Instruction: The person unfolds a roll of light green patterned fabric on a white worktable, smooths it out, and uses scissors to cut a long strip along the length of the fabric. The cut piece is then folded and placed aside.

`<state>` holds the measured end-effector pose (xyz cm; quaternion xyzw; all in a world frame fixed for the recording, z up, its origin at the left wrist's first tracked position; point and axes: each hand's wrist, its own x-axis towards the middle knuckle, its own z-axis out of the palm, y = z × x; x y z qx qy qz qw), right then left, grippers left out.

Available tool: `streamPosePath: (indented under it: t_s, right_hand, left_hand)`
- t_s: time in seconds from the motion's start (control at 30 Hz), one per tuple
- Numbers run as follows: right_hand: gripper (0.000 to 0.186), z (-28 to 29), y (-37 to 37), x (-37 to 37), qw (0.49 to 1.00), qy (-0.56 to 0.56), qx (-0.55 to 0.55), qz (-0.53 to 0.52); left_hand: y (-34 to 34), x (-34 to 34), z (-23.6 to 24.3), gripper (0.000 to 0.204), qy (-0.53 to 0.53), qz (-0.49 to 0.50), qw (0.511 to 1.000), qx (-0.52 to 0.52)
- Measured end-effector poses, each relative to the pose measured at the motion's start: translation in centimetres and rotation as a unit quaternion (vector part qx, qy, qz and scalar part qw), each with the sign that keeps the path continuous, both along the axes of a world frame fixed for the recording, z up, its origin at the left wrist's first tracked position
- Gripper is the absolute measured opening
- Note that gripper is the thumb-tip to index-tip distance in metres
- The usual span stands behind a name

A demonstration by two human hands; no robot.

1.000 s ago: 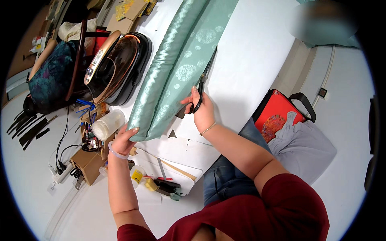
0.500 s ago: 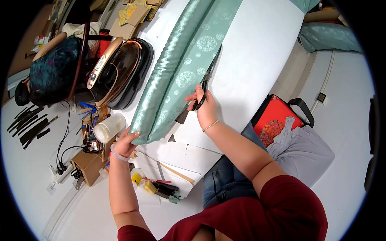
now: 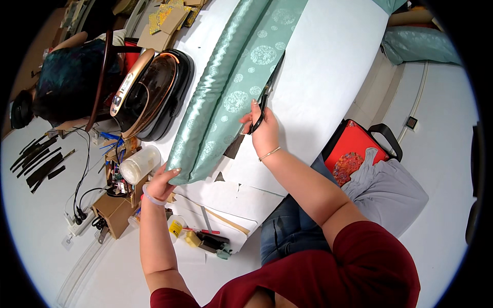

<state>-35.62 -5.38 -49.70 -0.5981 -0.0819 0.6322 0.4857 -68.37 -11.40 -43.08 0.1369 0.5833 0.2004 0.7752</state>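
Gripping black scissors (image 3: 265,98), the right hand (image 3: 266,132) pointed forward; to its left, the left hand (image 3: 160,187) pinched green fabric (image 3: 236,101).

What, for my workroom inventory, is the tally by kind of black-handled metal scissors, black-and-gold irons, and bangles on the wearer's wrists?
Black-handled metal scissors, in the right hand: 1
Black-and-gold iron: 1
Bangles, a pale lilac bangle on the left wrist and a thin gold bangle on the right: 2
Total: 4
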Motion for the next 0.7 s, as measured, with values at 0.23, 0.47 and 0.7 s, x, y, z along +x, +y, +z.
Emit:
streamPosePath:
  t_s: [0.23, 0.47, 0.7]
  right_hand:
    - [0.045, 0.8, 0.9, 1.0, 1.0, -0.01, -0.01, 0.008]
    - [0.053, 1.0, 3.4, 3.4, 1.0, -0.018, -0.004, 0.019]
    - [0.054, 0.5, 3.4, 3.9, 0.999, -0.026, -0.011, 0.028]
  left_hand:
    - [-0.2, 0.7, -0.5, 0.065, -0.011, 0.005, 1.0, -0.011]
    - [-0.4, 1.0, -0.3, 0.067, -0.011, 0.0, 1.0, -0.013]
    - [-0.5, 1.0, -0.5, 0.068, -0.008, -0.001, 1.0, -0.014]
